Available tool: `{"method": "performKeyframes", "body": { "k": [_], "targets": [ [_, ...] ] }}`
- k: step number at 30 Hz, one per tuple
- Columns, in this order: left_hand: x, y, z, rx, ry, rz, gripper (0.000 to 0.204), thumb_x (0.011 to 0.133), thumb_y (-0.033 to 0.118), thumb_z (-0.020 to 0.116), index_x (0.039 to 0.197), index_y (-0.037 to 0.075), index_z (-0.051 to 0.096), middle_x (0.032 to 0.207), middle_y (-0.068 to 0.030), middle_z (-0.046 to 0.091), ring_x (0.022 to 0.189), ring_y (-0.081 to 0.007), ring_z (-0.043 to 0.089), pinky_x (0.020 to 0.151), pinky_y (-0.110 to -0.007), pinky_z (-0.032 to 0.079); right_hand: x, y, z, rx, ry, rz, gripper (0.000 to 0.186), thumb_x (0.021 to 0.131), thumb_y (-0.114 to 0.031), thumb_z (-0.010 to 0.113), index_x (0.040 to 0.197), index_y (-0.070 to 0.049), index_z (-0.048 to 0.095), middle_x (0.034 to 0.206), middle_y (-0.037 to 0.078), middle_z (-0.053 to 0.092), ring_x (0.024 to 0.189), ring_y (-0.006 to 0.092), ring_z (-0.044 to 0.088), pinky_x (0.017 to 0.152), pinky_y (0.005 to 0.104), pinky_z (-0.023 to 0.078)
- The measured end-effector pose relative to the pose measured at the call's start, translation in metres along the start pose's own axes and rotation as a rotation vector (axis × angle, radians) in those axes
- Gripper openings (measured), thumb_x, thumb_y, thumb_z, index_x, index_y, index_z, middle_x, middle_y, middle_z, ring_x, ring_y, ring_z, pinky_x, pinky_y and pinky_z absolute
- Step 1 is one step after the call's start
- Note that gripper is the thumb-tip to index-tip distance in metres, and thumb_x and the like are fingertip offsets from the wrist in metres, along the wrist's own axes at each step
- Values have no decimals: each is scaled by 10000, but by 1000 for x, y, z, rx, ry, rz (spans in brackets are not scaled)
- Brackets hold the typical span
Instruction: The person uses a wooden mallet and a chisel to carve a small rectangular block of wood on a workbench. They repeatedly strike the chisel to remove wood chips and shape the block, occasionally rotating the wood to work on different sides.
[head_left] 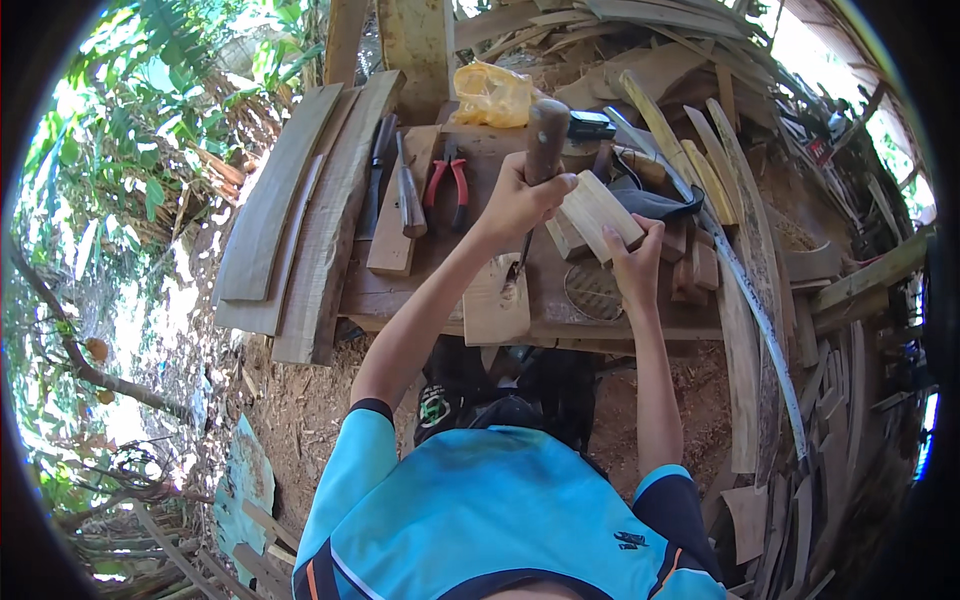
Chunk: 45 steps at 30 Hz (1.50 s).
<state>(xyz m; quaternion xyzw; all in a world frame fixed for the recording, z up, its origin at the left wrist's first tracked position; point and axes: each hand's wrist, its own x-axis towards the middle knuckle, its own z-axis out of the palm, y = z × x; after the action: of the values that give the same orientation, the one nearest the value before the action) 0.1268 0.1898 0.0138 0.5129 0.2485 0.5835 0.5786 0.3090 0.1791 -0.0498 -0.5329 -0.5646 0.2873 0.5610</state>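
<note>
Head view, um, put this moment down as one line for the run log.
left grip: holding chisel | right grip: holding wood block | chisel tip: at hole in board | pliers: unheld

Workbench (385,295): brown wood, matt and scuffed. Above it, tool handle (545,140): dark wood, worn, pale-specked at the top; block (598,210): pale wood, matt, smooth-faced. On the workbench, carved board (493,312): pale wood, smooth around a rough-cut hollow; pliers (450,158): dark metal head, red plastic-looking grips. Bag (490,95) at its far edge: thin yellow plastic, crinkled, glossy. Planks (345,190) left of the workbench: greyish-brown wood, matt. Pole (752,292) to its right: patchy pale-blue coating, core possibly metal or wood. Shirt (470,500) at its near side: blue cloth, matt.
</note>
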Motion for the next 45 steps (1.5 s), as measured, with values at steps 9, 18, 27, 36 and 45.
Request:
{"method": "performKeyframes", "body": {
  "k": [9, 18, 27, 36, 45],
  "targets": [
    [0, 0, 7, 29, -116, -89, 152, 751, 60, 599, 692, 64, 458, 524, 41, 382, 423, -30, 330, 386, -202, 225, 0, 1, 1, -36, -1, -34, 395, 738, -149, 647, 1015, -12, 400, 959, 176, 526, 887, 236, 546, 773, 332, 422],
    [1, 0, 8, 33, -221, -117, 155, 755, 63, 596, 709, 71, 448, 521, 42, 377, 423, -29, 320, 387, -200, 220, -1, 1, 0, -89, -2, -84, 413, 732, -165, 654, 1011, -25, 384, 940, 187, 546, 866, 259, 568, 751, 343, 433],
    [3, -7, 14, 150, -318, -119, 149, 740, 86, 607, 701, 71, 464, 516, 34, 413, 413, -38, 365, 380, -201, 262, 6, -18, -8, -90, -37, -154, 380, 725, -157, 622, 1059, -17, 508, 987, 144, 585, 904, 216, 575, 790, 314, 429],
    [5, -6, 16, 201, -371, -80, 131, 735, 102, 605, 658, 68, 504, 526, 44, 434, 432, -30, 388, 394, -191, 293, 9, -191, -73, 255, 523, -542, 337, 782, -128, 618, 1085, -17, 518, 1115, 114, 515, 1008, 208, 509, 814, 317, 444],
    [1, -7, 8, 259, -306, -65, 140, 705, 91, 633, 679, 65, 498, 574, 40, 462, 467, -23, 411, 411, -188, 311, 9, -185, -71, -543, 424, -846, 301, 780, -88, 594, 1062, 1, 538, 1058, 99, 561, 949, 185, 537, 871, 296, 401]
  ]
}}
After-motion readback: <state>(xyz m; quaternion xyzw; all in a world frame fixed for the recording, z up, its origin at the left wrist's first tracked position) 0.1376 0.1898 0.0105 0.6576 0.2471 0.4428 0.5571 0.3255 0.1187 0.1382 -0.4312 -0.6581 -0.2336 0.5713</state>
